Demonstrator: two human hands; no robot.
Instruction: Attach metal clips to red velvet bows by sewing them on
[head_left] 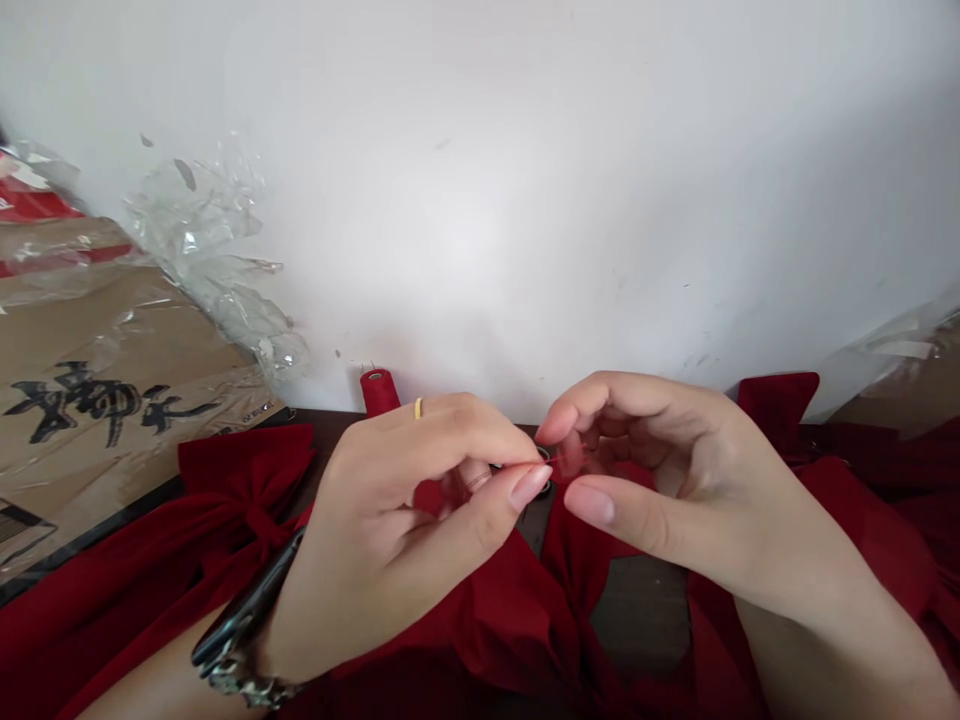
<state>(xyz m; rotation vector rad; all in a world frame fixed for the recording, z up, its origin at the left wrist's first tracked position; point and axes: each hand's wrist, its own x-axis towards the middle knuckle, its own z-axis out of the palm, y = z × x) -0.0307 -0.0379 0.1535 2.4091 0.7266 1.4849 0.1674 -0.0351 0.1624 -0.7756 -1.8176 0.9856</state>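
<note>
Thumb and forefinger of my left hand are pinched together on a fine red thread. A short stretch of it shows past the fingertips, towards the right; whether a needle is in the pinch, I cannot make out. My right hand is just to the right, its thumb and forefinger apart around the thread's free end. Below both hands lies dark red fabric in folds. Behind my left hand stands a red thread spool. Metal loops, perhaps scissor handles, are partly hidden between the hands.
At the left, a red fabric bow lies against a cardboard box with black brush writing and crumpled clear plastic. More red fabric is heaped on the right. A white wall rises behind the dark table.
</note>
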